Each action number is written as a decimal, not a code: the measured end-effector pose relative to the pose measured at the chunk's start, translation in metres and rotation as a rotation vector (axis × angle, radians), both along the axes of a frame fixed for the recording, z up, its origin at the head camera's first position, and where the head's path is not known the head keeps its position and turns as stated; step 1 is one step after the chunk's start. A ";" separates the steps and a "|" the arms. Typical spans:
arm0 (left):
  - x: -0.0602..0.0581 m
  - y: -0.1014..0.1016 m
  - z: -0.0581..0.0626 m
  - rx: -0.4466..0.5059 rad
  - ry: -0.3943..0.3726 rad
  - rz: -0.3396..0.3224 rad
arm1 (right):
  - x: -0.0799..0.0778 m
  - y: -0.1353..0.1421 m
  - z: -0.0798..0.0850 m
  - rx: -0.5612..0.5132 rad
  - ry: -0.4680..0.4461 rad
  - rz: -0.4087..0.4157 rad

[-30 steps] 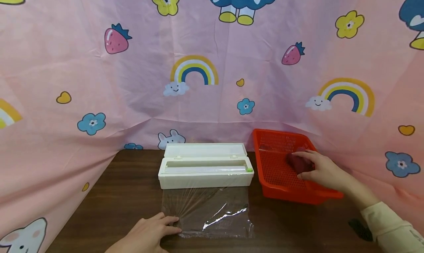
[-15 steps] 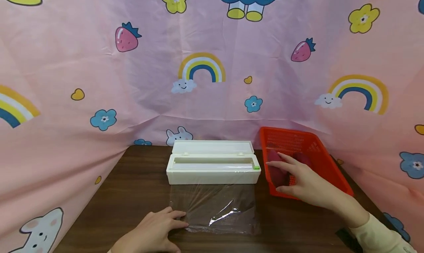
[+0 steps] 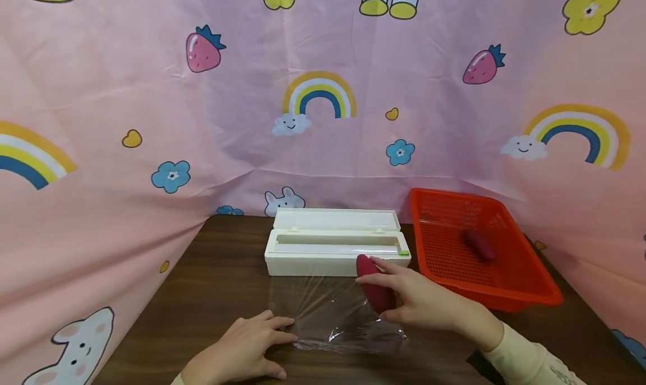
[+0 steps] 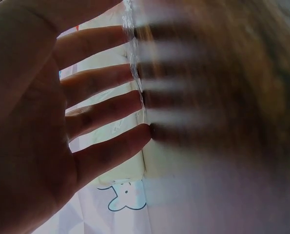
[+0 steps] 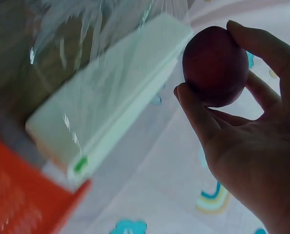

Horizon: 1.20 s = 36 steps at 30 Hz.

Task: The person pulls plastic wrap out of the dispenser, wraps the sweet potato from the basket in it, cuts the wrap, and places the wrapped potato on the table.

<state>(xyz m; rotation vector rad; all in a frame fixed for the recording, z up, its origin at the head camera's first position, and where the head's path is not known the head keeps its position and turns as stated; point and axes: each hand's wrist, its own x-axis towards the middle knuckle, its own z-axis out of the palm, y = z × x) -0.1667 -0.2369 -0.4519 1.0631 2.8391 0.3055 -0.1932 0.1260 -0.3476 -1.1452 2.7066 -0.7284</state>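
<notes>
My right hand (image 3: 424, 298) grips a reddish-purple sweet potato (image 3: 372, 284) between thumb and fingers, above the right part of a sheet of clear cling film (image 3: 323, 323). Seen from the right wrist, the sweet potato (image 5: 215, 66) shows its rounded end. The film comes out of a white dispenser box (image 3: 318, 266) and lies over the dark wooden table toward me. With fingers fairly straight, my left hand (image 3: 242, 346) touches the film's near left corner; the left wrist view has its fingertips along the crinkled film edge (image 4: 135, 68).
An orange-red plastic basket (image 3: 439, 264) stands right of the box, holding another sweet potato (image 3: 478, 245). The box's lid (image 3: 335, 219) is raised at the back, before a pink patterned cloth (image 3: 242, 133). A small dark object (image 3: 484, 367) lies by the right sleeve.
My right hand has lifted one sweet potato out of the basket and brought it left over the film. The left hand stays at the film's corner; the head view has shifted slightly.
</notes>
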 end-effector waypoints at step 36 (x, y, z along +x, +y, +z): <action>0.000 -0.001 0.001 -0.088 0.086 -0.027 | -0.020 -0.060 -0.075 0.042 -0.096 0.168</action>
